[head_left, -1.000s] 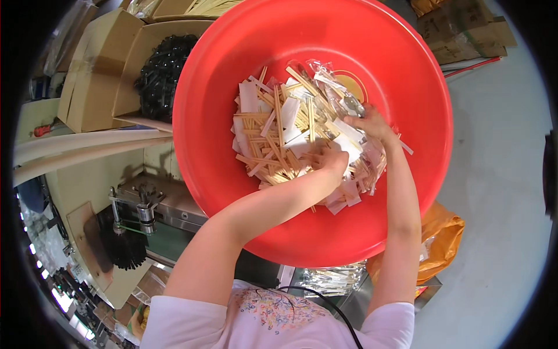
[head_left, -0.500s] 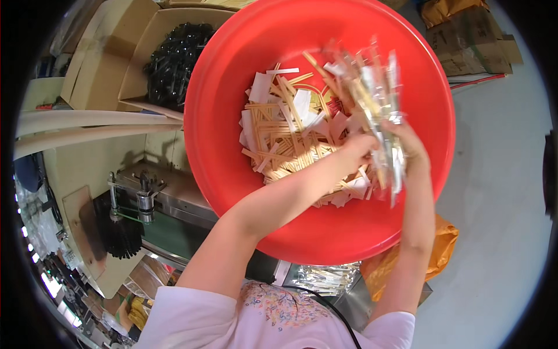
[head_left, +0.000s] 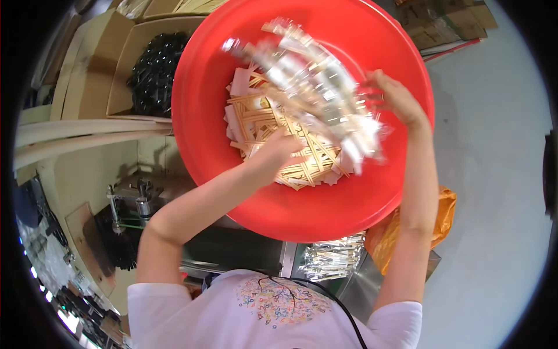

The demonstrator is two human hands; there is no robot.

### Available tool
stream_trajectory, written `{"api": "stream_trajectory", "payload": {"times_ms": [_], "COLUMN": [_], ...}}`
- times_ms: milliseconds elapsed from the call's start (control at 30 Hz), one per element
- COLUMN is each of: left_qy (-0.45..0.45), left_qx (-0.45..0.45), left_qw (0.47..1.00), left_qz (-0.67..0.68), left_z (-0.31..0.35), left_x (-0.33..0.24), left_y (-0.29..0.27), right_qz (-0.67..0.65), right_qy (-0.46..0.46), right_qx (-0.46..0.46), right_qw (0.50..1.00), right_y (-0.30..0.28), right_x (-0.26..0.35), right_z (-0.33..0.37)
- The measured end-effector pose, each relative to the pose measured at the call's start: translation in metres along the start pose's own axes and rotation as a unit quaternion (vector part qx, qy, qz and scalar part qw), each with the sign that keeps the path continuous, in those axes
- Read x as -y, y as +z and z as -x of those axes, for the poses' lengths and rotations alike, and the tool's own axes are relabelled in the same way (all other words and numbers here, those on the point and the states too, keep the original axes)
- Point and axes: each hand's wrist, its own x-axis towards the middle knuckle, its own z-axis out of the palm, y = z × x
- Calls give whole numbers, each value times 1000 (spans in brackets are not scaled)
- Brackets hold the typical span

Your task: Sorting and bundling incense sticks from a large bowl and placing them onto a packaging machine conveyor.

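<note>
Over the red plastic basin (head_left: 195,125) a loose batch of clear-wrapped packets (head_left: 325,87), with pale wooden sticks and white paper inside, is smeared by motion. My right hand (head_left: 398,99) is open at the basin's right side, fingers spread, beside the packets and apart from most of them. Lower left of the batch is my left hand (head_left: 273,154). Its fingers look apart and hold nothing visible, though blur softens them. Under both hands, wooden chopsticks (head_left: 256,125) and white paper pieces (head_left: 240,81) fill the basin's bottom.
A cardboard box (head_left: 119,70) of black shiny items (head_left: 157,72) stands at the left. Below the basin are more wrapped packets (head_left: 332,259) and an orange bag (head_left: 444,215). A metal machine fixture (head_left: 142,203) sits left, above a dark green belt (head_left: 238,250). Cartons (head_left: 447,23) lie far right.
The packets, gathered upright between my hands before, are now spread across the basin toward the upper left. My hands have moved apart, and the right one has let go. The view has shifted slightly.
</note>
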Motion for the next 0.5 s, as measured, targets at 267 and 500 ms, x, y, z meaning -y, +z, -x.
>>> {"api": "stream_trajectory", "payload": {"times_ms": [267,500], "left_qy": [283,206], "left_qx": [-221,-219], "left_qw": [750,823], "left_qz": [-555,-481], "left_z": [82,77], "left_x": [27,32], "left_y": [-77,-56], "right_qz": [268,151], "right_qy": [247,-103], "right_qx": [-257,-227], "right_qw": [895,956], "right_y": [-17,-11], "right_x": [-225,-90], "right_z": [-28,29]}}
